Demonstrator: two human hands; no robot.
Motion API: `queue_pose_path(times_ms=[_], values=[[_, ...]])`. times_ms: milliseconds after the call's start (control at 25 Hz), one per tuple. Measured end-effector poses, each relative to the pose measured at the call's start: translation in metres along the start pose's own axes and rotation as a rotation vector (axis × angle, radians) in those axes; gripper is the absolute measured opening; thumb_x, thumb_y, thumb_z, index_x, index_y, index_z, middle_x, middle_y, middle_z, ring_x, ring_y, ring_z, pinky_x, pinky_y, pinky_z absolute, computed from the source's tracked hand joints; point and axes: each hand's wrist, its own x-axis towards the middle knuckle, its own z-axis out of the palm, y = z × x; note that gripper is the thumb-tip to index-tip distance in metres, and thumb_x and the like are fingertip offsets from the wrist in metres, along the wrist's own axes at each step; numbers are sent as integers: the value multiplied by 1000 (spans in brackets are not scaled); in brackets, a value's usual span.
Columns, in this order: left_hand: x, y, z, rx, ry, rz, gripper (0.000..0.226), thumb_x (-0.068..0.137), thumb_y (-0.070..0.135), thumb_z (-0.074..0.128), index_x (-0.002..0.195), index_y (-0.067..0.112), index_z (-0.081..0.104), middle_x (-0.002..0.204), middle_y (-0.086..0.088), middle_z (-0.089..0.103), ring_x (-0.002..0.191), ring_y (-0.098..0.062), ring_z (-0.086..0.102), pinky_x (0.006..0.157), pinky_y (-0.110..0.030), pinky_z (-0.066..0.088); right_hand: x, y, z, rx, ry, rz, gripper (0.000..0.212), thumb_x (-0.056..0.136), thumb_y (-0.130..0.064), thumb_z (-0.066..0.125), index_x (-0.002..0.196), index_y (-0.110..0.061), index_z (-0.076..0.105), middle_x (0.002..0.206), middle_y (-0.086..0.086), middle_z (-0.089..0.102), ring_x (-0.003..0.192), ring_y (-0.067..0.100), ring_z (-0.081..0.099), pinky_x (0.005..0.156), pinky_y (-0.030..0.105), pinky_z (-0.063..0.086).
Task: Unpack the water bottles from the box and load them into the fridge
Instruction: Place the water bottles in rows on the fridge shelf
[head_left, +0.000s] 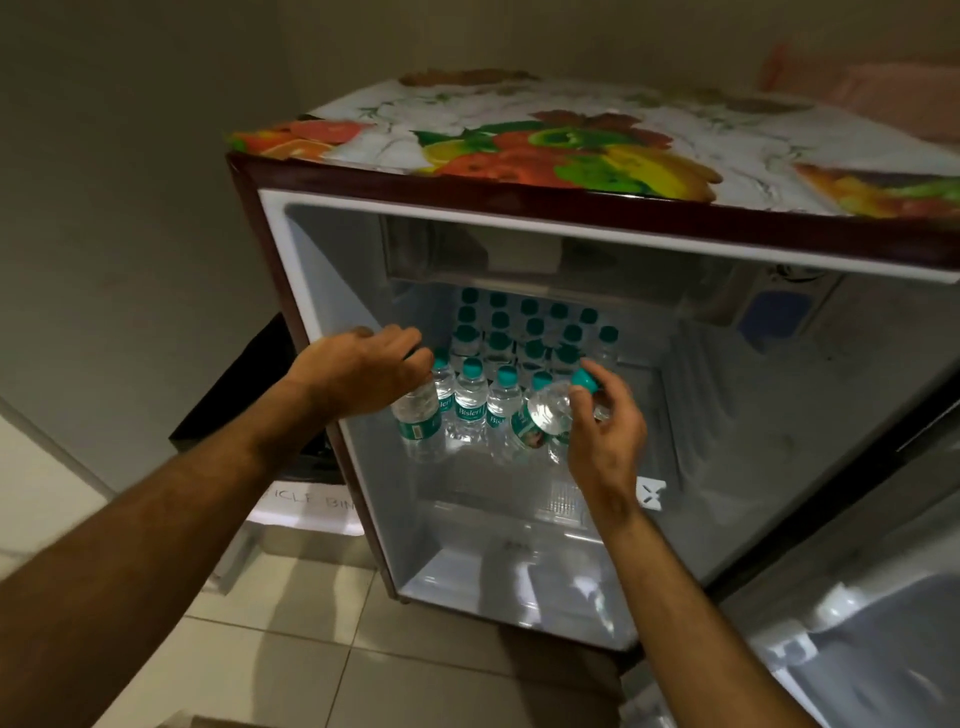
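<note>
Grip, left: where my left hand (358, 371) curls down over a bottle (418, 421), I see its fingers wrapped round the neck, hiding the cap; the bottle stands upright at the left end of the front row.
Grip, right: my right hand (605, 426) pinches a second bottle (545, 415) near its teal cap (586, 381), thumb and fingers bent round the shoulder; this one is tilted, base swung toward me, at the right end of the same row.
Between the hands: I count three more bottles (470, 400) standing upright in the front row, labels facing me.
Behind: rows of teal-capped bottles (530, 327) fill the back of the shelf (467, 488), packed close.
Fridge: I look down into the open fridge (332, 291); its top carries a fruit-print cover (571, 145). The door (857, 623) hangs open at my lower right.
Outside: a white bin (306, 506) with handwritten letters sits just left of the fridge on the tile floor (291, 649).
</note>
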Motion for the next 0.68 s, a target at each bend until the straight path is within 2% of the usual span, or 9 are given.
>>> queue_pose_path(times_ms=[80, 160, 240, 360, 440, 480, 560, 600, 680], values=[[-2, -2, 8, 65, 10, 41, 8, 92, 12, 60, 85, 9, 59, 71, -7, 50, 53, -19, 49, 43, -30, 47, 11, 3, 10, 111, 216, 142, 27, 96, -14, 63, 121, -22, 64, 116, -2, 66, 106, 16, 64, 85, 28, 57], [-3, -4, 12, 76, 32, 52, 9, 94, 13, 56, 85, 9, 56, 70, -7, 49, 52, -18, 48, 42, -29, 45, 26, 3, 16, 177, 347, 217, 26, 96, -11, 61, 119, -22, 64, 115, 0, 67, 106, 16, 64, 85, 23, 56], [-3, -4, 13, 50, 44, 73, 8, 94, 12, 53, 88, 8, 58, 71, -8, 50, 52, -19, 49, 42, -30, 47, 41, 4, 18, 195, 449, 205, 27, 96, -6, 58, 122, -15, 63, 115, 3, 67, 103, 14, 64, 84, 17, 54], [0, -5, 14, 7, 66, 73, 19, 95, 14, 44, 90, 7, 60, 72, -9, 52, 52, -20, 51, 40, -31, 47, 56, 8, 14, 181, 530, 179, 34, 96, 2, 53, 129, -6, 58, 114, 2, 63, 98, 7, 61, 76, 6, 48], [0, -5, 15, -34, 119, 63, 36, 103, 20, 29, 90, 7, 59, 74, -10, 53, 54, -22, 53, 41, -31, 47, 62, 13, 11, 176, 561, 188, 37, 96, 2, 53, 131, -6, 56, 116, 0, 63, 105, 10, 61, 82, 9, 50], [0, -4, 17, -47, 140, 68, 42, 104, 22, 21, 90, 6, 57, 74, -11, 53, 55, -22, 54, 42, -32, 48, 66, 16, 10, 186, 570, 202, 38, 95, 1, 54, 132, -8, 55, 118, -1, 63, 110, 13, 61, 88, 15, 52], [-2, -4, 21, -42, 172, 81, 43, 107, 22, 19, 90, 6, 55, 73, -10, 52, 55, -22, 53, 42, -32, 47, 75, 19, 8, 237, 588, 241, 41, 94, 1, 56, 132, -13, 55, 122, -1, 64, 116, 16, 61, 98, 33, 54], [-3, -4, 22, -25, 193, 83, 40, 108, 22, 21, 90, 7, 54, 73, -10, 52, 56, -22, 53, 42, -31, 46, 80, 19, 8, 253, 607, 248, 41, 93, 0, 57, 132, -15, 55, 122, -2, 64, 117, 16, 61, 99, 36, 53], [-3, -5, 24, 1, 211, 87, 32, 108, 23, 31, 91, 8, 54, 74, -9, 52, 57, -21, 53, 42, -31, 45, 91, 18, 6, 199, 634, 204, 39, 94, -3, 58, 132, -11, 55, 120, 0, 63, 111, 12, 61, 96, 25, 52]])
